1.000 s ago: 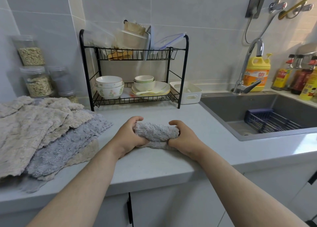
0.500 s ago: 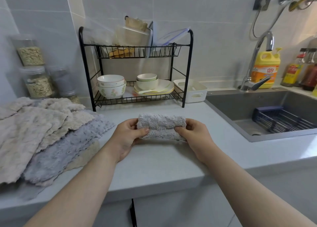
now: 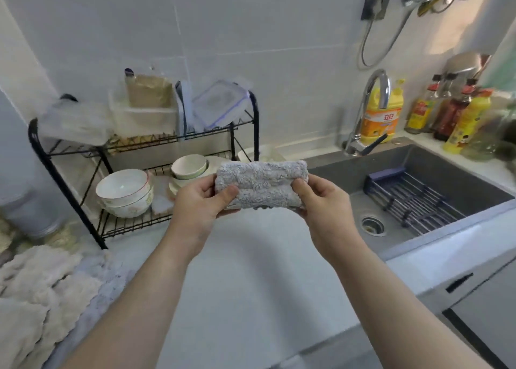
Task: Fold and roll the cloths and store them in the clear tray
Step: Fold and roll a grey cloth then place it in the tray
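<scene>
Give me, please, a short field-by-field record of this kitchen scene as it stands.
Held item: rolled grey cloth, held above the countertop
Left hand: grips the roll's left end
Right hand: grips the roll's right end
Waiting: pile of cloths, counter's left
Tray: pale, partly hidden behind the roll, beside the dish rack
Sink: right, holds a drain rack

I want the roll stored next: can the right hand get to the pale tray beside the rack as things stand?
Probably yes. The tray sits just behind the rolled cloth that the right hand and left hand grip; nothing seems to stand between.
</scene>
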`<move>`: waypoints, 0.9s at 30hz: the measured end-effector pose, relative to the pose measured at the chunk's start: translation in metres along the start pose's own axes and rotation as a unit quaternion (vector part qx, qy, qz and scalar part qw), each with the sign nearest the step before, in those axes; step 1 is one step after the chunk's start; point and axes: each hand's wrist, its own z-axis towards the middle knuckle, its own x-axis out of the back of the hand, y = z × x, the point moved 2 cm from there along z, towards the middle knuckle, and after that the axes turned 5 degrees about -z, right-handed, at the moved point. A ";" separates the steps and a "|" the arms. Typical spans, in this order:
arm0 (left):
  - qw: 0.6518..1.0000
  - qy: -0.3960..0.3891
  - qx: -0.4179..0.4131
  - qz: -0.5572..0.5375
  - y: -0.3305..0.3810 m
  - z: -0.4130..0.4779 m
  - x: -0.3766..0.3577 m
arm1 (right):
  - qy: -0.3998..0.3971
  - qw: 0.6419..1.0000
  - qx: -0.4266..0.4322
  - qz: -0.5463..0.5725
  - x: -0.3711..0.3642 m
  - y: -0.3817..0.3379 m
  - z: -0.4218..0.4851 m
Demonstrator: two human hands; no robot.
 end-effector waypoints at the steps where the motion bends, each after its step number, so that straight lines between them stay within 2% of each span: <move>1: 1.000 -0.014 0.003 0.003 0.013 0.006 -0.022 | 0.018 1.000 0.003 -0.003 0.015 -0.022 0.001; 6: 0.996 -0.091 0.016 -0.003 0.064 0.015 -0.142 | 0.088 0.994 0.020 -0.057 0.111 -0.125 -0.004; 12: 0.980 -0.196 -0.028 -0.007 0.088 -0.015 -0.331 | 0.151 0.985 0.041 -0.077 0.269 -0.217 -0.054; 17: 0.953 -0.299 -0.053 -0.023 0.099 -0.072 -0.477 | 0.193 0.980 0.052 -0.002 0.397 -0.269 -0.122; 23: 0.882 -0.467 0.031 -0.060 0.105 -0.129 -0.620 | 0.343 0.935 0.057 -0.064 0.520 -0.311 -0.197; 27: 0.848 -0.523 0.036 -0.074 0.099 -0.156 -0.695 | 0.414 0.906 0.066 -0.053 0.585 -0.321 -0.225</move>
